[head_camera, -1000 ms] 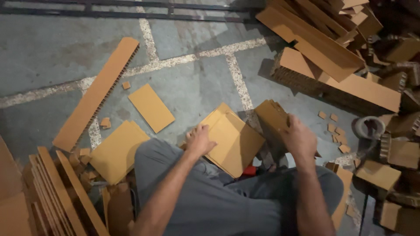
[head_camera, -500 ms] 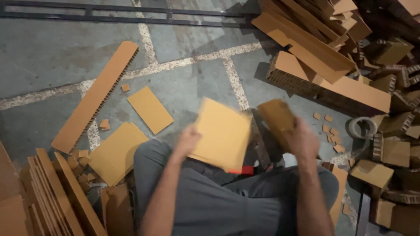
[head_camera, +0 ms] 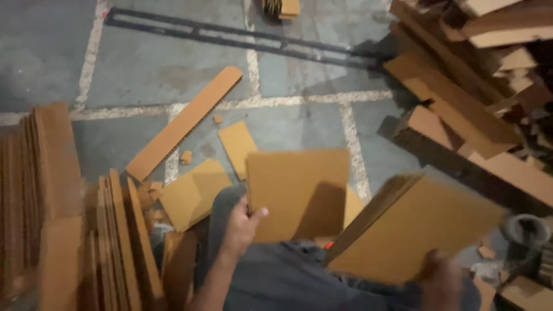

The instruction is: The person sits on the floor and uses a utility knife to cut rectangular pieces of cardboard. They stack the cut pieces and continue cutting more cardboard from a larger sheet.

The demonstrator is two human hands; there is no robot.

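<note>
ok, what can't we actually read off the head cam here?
- Right hand: motion-blurred at the bottom edge, so its grip on the stack of cardboard sheets is unclear.
- Sheet count in that stack: layered edges smeared by blur.
- Left hand: fingers hidden behind the single cardboard sheet.
- Round grey object, right: partly cut off and dim, kind unclear.
- Upright cardboard pieces, left: blurred, cropped by the edge.

left hand [head_camera: 241, 223] grips cardboard sheet [head_camera: 296, 193] | right hand [head_camera: 440, 275] holds cardboard stack [head_camera: 415, 227] | floor [head_camera: 144, 63] littered with offcuts
</note>
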